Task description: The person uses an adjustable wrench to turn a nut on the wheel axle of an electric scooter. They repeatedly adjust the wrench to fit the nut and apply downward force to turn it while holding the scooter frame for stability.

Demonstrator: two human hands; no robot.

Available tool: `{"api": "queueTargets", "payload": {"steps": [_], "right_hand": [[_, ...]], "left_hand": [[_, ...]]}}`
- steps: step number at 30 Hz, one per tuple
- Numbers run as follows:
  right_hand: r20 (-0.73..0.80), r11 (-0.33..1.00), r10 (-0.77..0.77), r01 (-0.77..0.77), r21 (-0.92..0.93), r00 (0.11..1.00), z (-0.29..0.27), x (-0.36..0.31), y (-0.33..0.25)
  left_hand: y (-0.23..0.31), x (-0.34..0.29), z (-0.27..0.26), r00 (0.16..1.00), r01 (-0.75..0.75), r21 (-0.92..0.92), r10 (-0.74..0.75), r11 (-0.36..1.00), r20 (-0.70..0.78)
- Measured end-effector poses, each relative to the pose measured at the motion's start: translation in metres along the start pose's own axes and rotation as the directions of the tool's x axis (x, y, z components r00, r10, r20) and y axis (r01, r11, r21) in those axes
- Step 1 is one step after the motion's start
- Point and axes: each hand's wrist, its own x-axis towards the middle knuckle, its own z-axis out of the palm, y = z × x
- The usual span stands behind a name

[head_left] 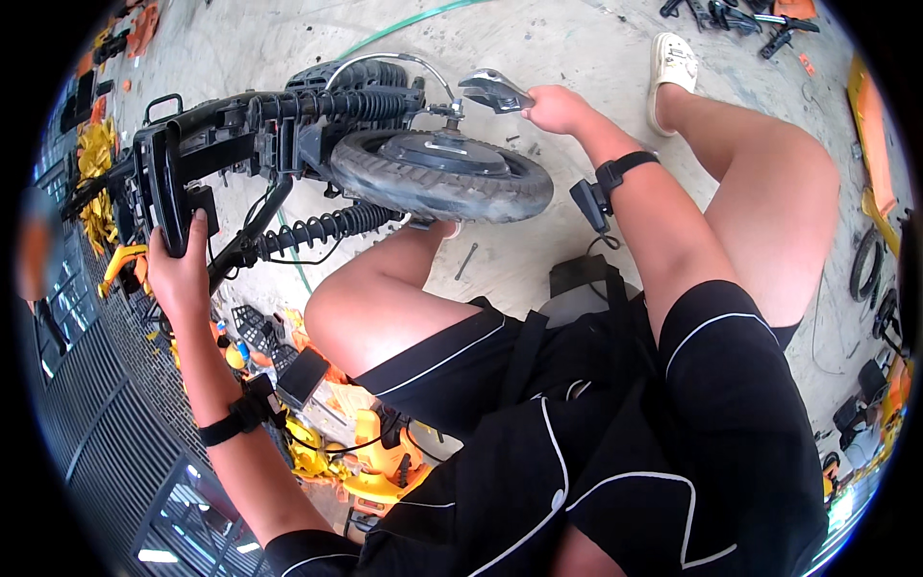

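An electric scooter or small bike with a black frame (pixel 207 135) lies on its side on the floor. Its knobbly tyre and hub wheel (pixel 442 173) face me, with an axle and nut sticking up from the hub. My left hand (pixel 180 264) is wrapped round a black curved tube (pixel 168 197) of the frame. In my right hand (pixel 558 109) is a metal plier-like tool (pixel 493 91), gripped by its handle end. Its head is close to the axle (pixel 452 117); whether it touches is unclear. A braided hose (pixel 409 58) loops over the wheel.
A wrench (pixel 466 262) and several small bolts lie on the concrete floor (pixel 577 48). Black coil springs (pixel 332 228) flank the frame. Orange and yellow body panels (pixel 385 452) are piled at lower left. Loose black parts (pixel 740 19) lie at far right; a green hose (pixel 404 21) crosses the back.
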Motion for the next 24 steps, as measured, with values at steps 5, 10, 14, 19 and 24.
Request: {"api": "queueTargets", "payload": {"steps": [5, 10, 14, 19, 24], "right_hand": [[-0.026, 0.962, 0.077, -0.082, -0.26, 0.997, -0.033, -0.039, -0.041], [-0.001, 0.926, 0.105, -0.098, -0.365, 0.994, -0.028, -0.055, -0.061], [-0.008, 0.936, 0.123, -0.119, -0.331, 0.992, -0.022, -0.06, -0.067], [-0.039, 0.944, 0.086, -0.094, -0.315, 0.996, -0.021, -0.058, -0.068], [0.004, 0.936, 0.08, -0.073, -0.343, 0.997, -0.026, -0.057, -0.08]], "left_hand": [[0.004, -0.002, -0.003, 1.0, 0.004, -0.012, -0.003, 1.0, 0.021], [0.003, 0.0, -0.004, 0.999, -0.007, -0.003, 0.007, 1.0, 0.042], [0.003, -0.001, -0.002, 0.999, -0.034, 0.013, 0.034, 0.999, 0.004], [0.001, -0.001, -0.003, 0.999, -0.043, -0.008, 0.043, 0.999, 0.01], [0.004, -0.001, -0.005, 0.999, -0.026, -0.018, 0.026, 1.0, 0.037]]}}
